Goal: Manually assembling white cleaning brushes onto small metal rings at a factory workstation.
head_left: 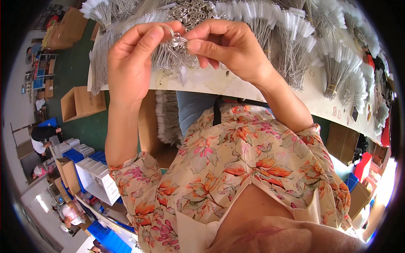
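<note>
Both of my hands are raised over the near edge of a white table [211, 84]. Between finger and thumb, my left hand [134, 52] pinches a metal ring [171, 32]. Closed around a small cluster of silvery metal rings [179, 41] is my right hand [234, 46], its fingertips almost meeting those of the left. Just beyond them lies a heap of metal rings [193, 13]. Below the fingers, thin wire loops and a small brush with a white bristle tip [182, 74] lie on the tabletop, partly hidden by my hands.
Bundles of wire-handled brushes with white bristles [291, 40] line the table, more to the right [337, 63]. A cardboard box [83, 103] is on the green floor at left. Another box of brushes [166, 114] stands under the table edge. White and blue bins [98, 179] and other people are farther left.
</note>
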Demonstrator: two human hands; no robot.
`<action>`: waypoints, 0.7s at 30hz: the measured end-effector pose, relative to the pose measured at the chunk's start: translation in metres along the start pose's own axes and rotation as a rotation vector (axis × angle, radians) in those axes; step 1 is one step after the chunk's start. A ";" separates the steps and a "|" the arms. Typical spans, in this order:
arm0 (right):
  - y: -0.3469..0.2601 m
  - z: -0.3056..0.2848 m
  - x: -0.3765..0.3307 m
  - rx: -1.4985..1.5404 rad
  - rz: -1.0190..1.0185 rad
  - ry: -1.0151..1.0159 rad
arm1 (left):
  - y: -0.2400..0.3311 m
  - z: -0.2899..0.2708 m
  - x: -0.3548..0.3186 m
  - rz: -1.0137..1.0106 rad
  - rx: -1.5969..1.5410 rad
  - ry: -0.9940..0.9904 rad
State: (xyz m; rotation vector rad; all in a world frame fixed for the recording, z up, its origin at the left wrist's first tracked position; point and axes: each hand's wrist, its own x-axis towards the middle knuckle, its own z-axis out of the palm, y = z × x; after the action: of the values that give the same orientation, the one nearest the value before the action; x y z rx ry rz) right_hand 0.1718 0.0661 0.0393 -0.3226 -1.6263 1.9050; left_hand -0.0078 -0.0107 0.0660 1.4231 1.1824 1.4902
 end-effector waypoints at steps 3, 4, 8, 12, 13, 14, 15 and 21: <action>0.015 0.010 0.012 -0.079 -0.114 0.086 | -0.006 -0.002 -0.001 -0.043 -0.349 0.107; 0.021 0.013 0.016 -0.080 -0.112 0.077 | -0.007 -0.001 -0.002 -0.040 -0.349 0.115; 0.036 0.023 0.026 -0.255 -0.266 0.130 | -0.007 -0.003 -0.011 -0.043 -0.388 0.256; 0.066 0.028 0.024 -0.524 -0.285 0.109 | -0.001 -0.046 -0.025 -0.051 -0.169 0.323; 0.077 0.025 0.019 -0.532 -0.238 0.068 | 0.004 -0.050 -0.030 -0.045 -0.106 0.372; 0.088 0.022 0.013 -0.542 -0.187 0.022 | 0.008 -0.060 -0.039 -0.051 -0.094 0.425; 0.095 0.022 0.005 -0.580 -0.119 -0.010 | 0.009 -0.070 -0.052 -0.104 -0.016 0.428; 0.134 0.031 -0.034 -0.588 0.094 -0.135 | 0.000 -0.100 -0.135 -0.411 0.458 0.093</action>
State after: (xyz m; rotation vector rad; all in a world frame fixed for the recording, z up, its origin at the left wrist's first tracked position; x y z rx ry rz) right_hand 0.1436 0.0127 -0.0894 -0.5208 -2.2828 1.4981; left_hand -0.0933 -0.1507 0.0294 1.2918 1.8335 1.0469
